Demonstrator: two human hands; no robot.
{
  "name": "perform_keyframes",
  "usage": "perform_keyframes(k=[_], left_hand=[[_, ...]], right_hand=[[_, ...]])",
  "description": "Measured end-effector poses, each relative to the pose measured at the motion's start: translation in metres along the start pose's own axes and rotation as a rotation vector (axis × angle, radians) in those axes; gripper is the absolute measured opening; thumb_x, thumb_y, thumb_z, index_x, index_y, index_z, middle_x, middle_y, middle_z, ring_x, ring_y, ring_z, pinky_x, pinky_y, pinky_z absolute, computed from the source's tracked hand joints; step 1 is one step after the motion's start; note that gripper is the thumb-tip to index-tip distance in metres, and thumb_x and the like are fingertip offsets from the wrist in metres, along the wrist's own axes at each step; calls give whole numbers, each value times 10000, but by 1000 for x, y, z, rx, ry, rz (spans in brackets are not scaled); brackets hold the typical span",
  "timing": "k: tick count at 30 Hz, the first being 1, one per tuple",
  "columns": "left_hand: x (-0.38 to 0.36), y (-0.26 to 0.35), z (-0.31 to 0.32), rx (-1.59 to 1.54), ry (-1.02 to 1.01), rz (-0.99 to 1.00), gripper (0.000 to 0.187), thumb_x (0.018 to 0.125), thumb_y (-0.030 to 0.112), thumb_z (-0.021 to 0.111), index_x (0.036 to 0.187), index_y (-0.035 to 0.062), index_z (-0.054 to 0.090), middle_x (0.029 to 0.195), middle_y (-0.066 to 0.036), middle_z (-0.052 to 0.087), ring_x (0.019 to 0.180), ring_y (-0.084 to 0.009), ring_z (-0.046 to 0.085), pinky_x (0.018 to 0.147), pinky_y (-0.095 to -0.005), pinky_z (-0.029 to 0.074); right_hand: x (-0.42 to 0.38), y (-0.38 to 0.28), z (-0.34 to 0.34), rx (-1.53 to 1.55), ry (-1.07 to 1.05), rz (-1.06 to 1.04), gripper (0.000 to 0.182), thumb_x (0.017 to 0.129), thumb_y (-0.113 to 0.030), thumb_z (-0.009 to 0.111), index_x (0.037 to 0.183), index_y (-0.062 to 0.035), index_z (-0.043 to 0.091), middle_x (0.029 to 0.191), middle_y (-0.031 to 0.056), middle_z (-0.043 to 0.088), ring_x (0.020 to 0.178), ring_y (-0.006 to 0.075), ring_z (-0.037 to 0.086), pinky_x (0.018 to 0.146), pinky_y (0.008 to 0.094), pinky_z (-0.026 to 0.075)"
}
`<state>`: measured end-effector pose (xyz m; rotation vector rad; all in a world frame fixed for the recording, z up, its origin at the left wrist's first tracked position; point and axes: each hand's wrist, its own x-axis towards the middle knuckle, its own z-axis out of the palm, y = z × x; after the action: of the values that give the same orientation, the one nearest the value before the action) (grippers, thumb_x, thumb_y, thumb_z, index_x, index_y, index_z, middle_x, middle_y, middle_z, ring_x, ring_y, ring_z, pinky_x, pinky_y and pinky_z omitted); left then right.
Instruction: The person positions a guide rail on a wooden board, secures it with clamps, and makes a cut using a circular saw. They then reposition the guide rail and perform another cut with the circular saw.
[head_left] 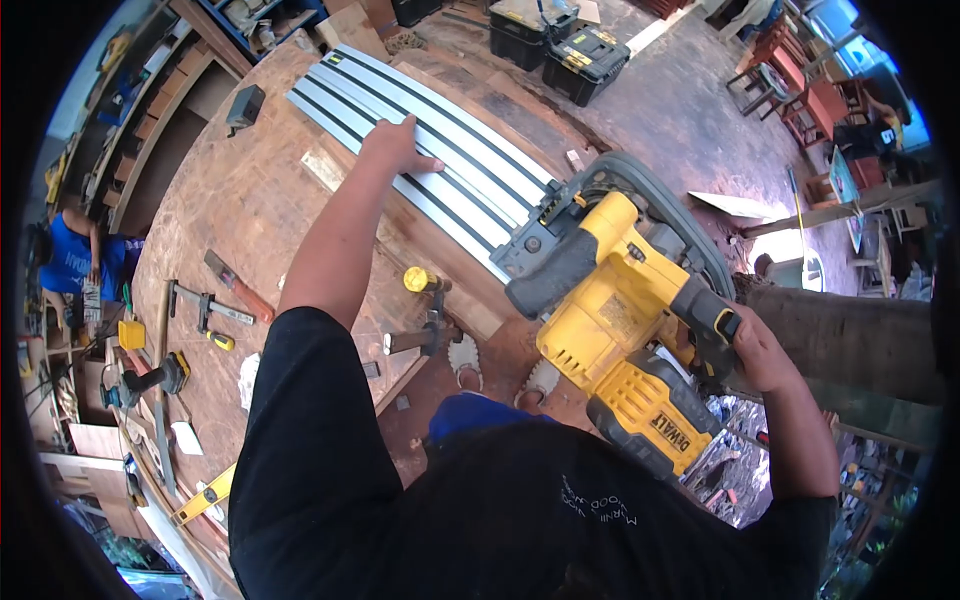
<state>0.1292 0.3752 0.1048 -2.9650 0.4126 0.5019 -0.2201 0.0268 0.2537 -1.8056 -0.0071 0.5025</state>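
A yellow and black DeWalt track saw (610, 310) stands at the near end of a long silver guide rail (470, 205) with black strips. My right hand (762, 350) is wrapped round the saw's rear handle. Farther up the rail, my left hand (395, 150) rests on its upper face, thumb and forefinger spread apart; its other fingers are partly hidden. Beneath the rail lies a brown wooden board (440, 262) on the workbench (270, 220). A clamp (425, 330) with a yellow end stands at the bench's near edge. The saw's blade is out of sight.
On the bench's left lie another clamp (210, 308), a chisel-like tool with an orange handle (255, 300), a cordless power tool (150, 380) and a yellow level (205, 495). A dark block (245, 108) sits farther back. Black toolboxes (585, 65) stand beyond. A person in blue (80, 255) is at far left.
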Motion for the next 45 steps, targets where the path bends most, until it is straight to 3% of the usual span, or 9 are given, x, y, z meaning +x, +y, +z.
perform_keyframes(k=[4,6,9,20,26,29,35,45], left_hand=[[-5,0,-3,-7,6,10,1110,586,675,740,1437,101,316,1223,-210,568,1196,-321,501,971,-365,439],[-4,0,-2,0,3,13,1103,596,675,735,1438,101,313,1219,-209,572,1195,-318,503,964,-362,443],[-3,1,-2,11,1,3,1023,621,655,737,1378,69,378,1204,-170,584,1195,-282,504,934,-360,470],[-2,1,0,-9,-5,-24,1069,609,660,742,1409,75,339,1243,-212,536,1160,-288,539,903,-361,493],[-1,2,0,-22,-5,-20,1100,599,665,744,1429,88,310,1261,-223,517,1161,-304,540,906,-376,494],[1,0,2,-22,18,-37,1094,596,661,748,1427,98,315,1268,-224,506,1160,-306,541,904,-376,496],[1,-1,4,-34,21,-29,1050,604,655,749,1397,95,350,1255,-230,504,1147,-320,541,909,-383,494],[-6,0,-1,-36,31,12,1003,625,651,738,1357,62,389,1211,-230,534,1144,-314,540,903,-385,490]], right_hand=[[-2,4,-3,46,-17,47,786,860,-705,376,1091,22,566,902,68,610,807,123,569,709,259,457],[-5,5,-5,17,3,96,865,800,-777,390,1087,24,544,945,93,610,799,147,606,684,285,499],[-14,2,-4,34,19,106,877,791,-784,398,1078,30,548,943,93,611,799,148,608,682,282,500],[-25,-2,-3,-3,40,107,870,813,-765,385,1064,47,572,900,90,617,824,158,604,708,282,480],[-30,7,3,-43,158,109,899,808,-777,371,1067,61,568,914,91,615,844,161,593,729,286,470],[-25,4,3,-28,156,67,898,803,-784,364,1029,65,551,875,117,634,808,170,612,710,292,488],[-24,5,1,-12,84,93,904,792,-791,381,1042,55,577,857,82,625,789,150,596,701,267,466],[-21,6,14,-20,237,98,884,767,-824,351,852,25,584,702,95,619,657,167,607,606,276,467]])
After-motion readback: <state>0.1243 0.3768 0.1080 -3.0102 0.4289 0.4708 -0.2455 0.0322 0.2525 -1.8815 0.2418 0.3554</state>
